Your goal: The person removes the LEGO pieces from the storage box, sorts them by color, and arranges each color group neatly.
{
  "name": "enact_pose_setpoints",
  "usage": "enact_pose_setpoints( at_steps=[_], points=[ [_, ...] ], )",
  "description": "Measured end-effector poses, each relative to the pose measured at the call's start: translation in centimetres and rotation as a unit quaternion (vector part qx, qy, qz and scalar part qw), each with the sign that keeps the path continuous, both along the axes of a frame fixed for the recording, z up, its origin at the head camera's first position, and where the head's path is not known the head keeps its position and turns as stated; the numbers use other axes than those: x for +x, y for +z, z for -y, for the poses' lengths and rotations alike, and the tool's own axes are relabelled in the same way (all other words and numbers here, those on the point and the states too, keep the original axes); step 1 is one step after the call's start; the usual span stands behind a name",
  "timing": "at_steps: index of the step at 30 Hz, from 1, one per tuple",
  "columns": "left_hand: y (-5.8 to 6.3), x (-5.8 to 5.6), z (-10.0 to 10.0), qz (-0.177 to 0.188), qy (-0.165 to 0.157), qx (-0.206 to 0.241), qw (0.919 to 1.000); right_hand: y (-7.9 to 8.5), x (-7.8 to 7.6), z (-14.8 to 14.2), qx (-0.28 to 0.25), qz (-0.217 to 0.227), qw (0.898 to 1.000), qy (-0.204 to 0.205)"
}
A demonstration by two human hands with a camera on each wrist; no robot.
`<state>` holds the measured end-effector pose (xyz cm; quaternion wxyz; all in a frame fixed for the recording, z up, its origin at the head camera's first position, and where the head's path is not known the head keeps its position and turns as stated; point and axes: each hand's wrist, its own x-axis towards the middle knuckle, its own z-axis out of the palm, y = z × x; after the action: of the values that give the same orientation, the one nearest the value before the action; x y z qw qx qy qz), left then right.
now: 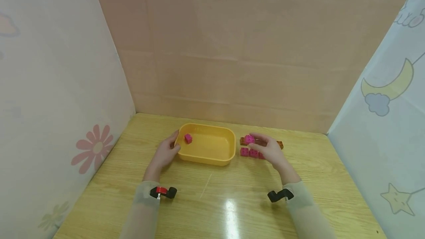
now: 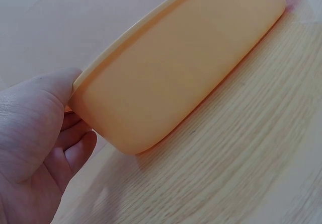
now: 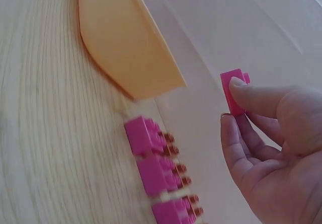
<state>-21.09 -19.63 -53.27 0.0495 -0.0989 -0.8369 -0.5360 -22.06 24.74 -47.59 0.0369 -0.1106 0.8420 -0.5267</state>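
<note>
My left hand (image 1: 165,152) grips the left end of a yellow plastic bin (image 1: 206,160); in the left wrist view the thumb lies at the rim, with the fingers curled beneath it. Inside, near the bin's left end, lies one pink building block (image 1: 188,138). Right of the bin, my right hand (image 1: 270,152) pinches another pink building block (image 3: 233,95) between thumb and fingers. That block is held up above a row of pink blocks (image 3: 143,136) on the table. Part of the row is hidden behind the hand in the head view.
Brown-orange blocks (image 1: 280,144) form a second row behind the pink one, partly covered by the right hand. Everything stands on a wooden table (image 1: 206,202). A plain beige backdrop (image 1: 212,65) rises behind, with printed panels on both sides.
</note>
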Motion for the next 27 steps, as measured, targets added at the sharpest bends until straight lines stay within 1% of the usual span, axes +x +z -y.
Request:
enact_pose_setpoints(
  at_steps=[5,9,13,17,20,24,27],
  points=[
    [0.1,0.1,0.0,0.006,0.005,-0.003,1.0,-0.4,0.5,-2.4,0.0,0.006,1.0,-0.014],
    [0.2,0.1,-0.1,0.016,0.008,-0.007,0.9998,-0.7,0.8,-4.0,0.0,0.022,0.999,-0.026],
    [0.2,0.2,-0.2,0.021,0.009,-0.004,0.9997,-1.3,1.0,-5.7,0.014,0.022,0.999,-0.042],
    [0.3,0.2,-0.2,0.024,0.01,-0.002,0.9997,-1.9,1.3,-7.0,0.042,0.02,0.997,-0.057],
    [0.3,0.2,-0.1,0.022,0.008,-0.004,0.9997,-2.2,1.6,-7.9,0.052,0.027,0.997,-0.059],
    [0.3,0.2,-0.1,0.016,0.003,-0.007,0.9998,-2.6,1.8,-8.8,0.05,0.036,0.997,-0.051],
    [0.3,0.2,-0.1,0.022,0.006,-0.005,0.9997,-3.0,1.7,-9.3,0.055,0.042,0.996,-0.053]
  ],
)
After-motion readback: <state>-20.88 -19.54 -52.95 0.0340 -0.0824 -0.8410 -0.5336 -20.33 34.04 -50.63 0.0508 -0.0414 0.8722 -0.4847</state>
